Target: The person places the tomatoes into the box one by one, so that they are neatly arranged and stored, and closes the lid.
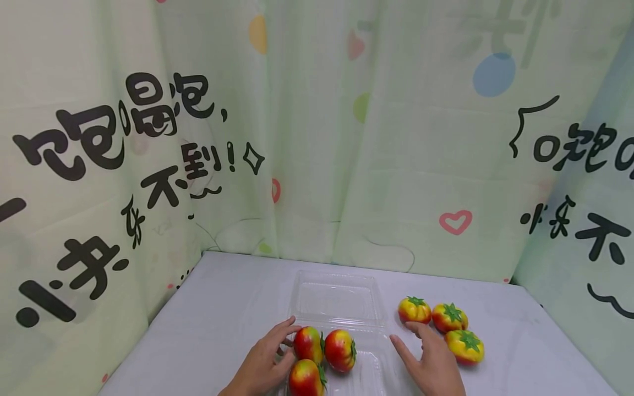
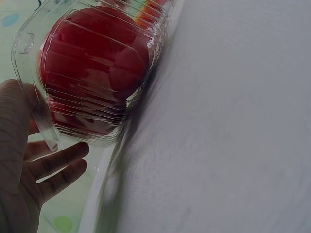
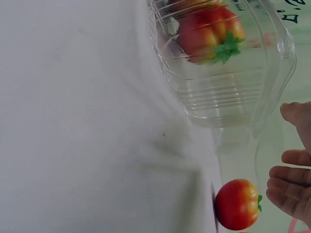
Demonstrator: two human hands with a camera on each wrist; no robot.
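Tomatoes (image 1: 323,357) are sitting in a thin, flexible clamshell tray (image 1: 369,379); left hand (image 1: 264,360) is touching it open-fingered, right hand (image 1: 431,363) is hovering open, holding nothing.

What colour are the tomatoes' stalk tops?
Green, star-shaped, on the loose tomatoes; head view shows it best.

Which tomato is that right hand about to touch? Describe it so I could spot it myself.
Start at the clear box mid-table. Right of it, three loose tomatoes lie on the table. The right hand reaches the back tomato, the one nearest the box and farthest from the person, mostly yellow with a green stalk.
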